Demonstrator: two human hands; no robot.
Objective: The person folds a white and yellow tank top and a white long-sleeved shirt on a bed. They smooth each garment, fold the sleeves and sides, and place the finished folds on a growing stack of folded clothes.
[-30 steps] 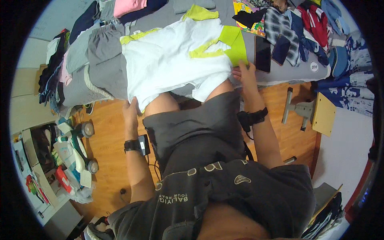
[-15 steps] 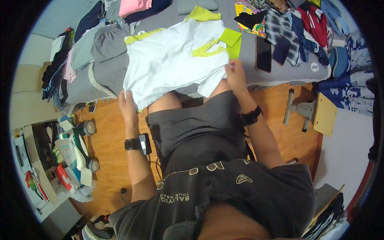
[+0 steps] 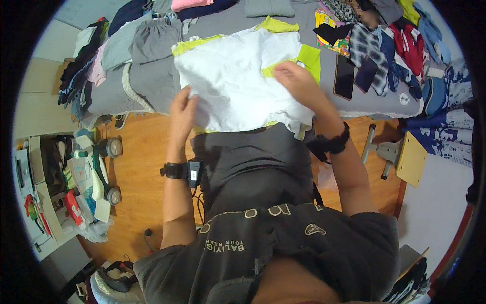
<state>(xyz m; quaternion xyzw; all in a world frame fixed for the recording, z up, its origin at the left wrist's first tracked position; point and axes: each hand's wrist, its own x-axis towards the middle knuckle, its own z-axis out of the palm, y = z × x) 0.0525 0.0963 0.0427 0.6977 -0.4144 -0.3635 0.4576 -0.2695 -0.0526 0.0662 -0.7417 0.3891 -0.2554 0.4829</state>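
Note:
A white short-sleeved shirt (image 3: 228,81) with lime-green trim lies spread over the near edge of the bed, its lower part draped onto my lap. My left hand (image 3: 183,110) is at the shirt's left edge, open, with thumb and fingers loosely bent and apart. Above the shirt's right side, by a lime-trimmed opening, my right hand (image 3: 299,83) is open too, its fingers bent and pointing left. Neither hand lifts any cloth. A bright green piece (image 3: 310,58) shows beyond the right hand.
Grey shorts (image 3: 156,41) and piled clothes lie on the bed (image 3: 202,23) at left. Two phones (image 3: 343,76) rest right of the shirt, near a plaid garment (image 3: 363,50). A yellow-topped stool (image 3: 412,159) stands at right; a wheeled item (image 3: 98,175) at left.
The shirt's near edge has dropped from my hands onto my lap. Both hands have moved farther up over the shirt, and the right one also inward. The view has shifted slightly.

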